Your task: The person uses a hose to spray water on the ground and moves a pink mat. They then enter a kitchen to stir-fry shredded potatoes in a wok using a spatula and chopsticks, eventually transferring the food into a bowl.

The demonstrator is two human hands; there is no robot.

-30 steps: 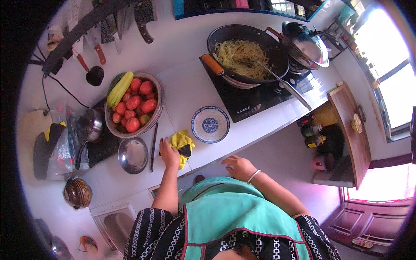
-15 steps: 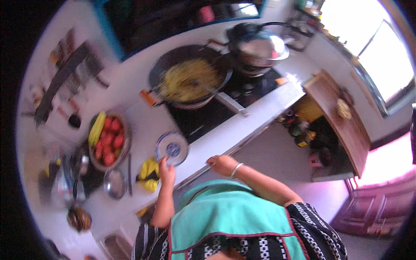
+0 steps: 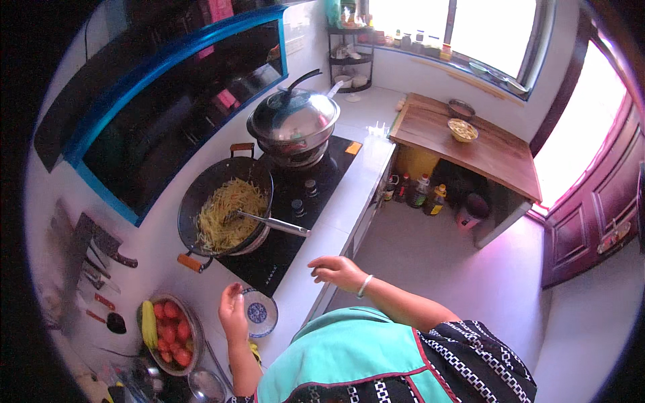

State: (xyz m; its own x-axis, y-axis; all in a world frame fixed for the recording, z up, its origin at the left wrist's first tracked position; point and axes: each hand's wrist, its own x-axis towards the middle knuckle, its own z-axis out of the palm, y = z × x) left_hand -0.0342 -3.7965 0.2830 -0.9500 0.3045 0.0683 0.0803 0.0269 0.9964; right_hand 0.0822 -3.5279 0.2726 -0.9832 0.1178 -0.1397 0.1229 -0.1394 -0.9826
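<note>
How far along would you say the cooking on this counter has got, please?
Done: yellow shredded strips fill the black wok, a metal spatula resting in it. In hand: left hand hovers by the small blue-and-white bowl; right hand is empty above the counter edge. Left: the bowl of red tomatoes looks untouched.

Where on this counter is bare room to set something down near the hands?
Free: the white counter strip between the black cooktop and the counter's front edge, ahead of the right hand. Crowded: around the left hand, with the patterned bowl, tomato bowl and wok close by.
</note>
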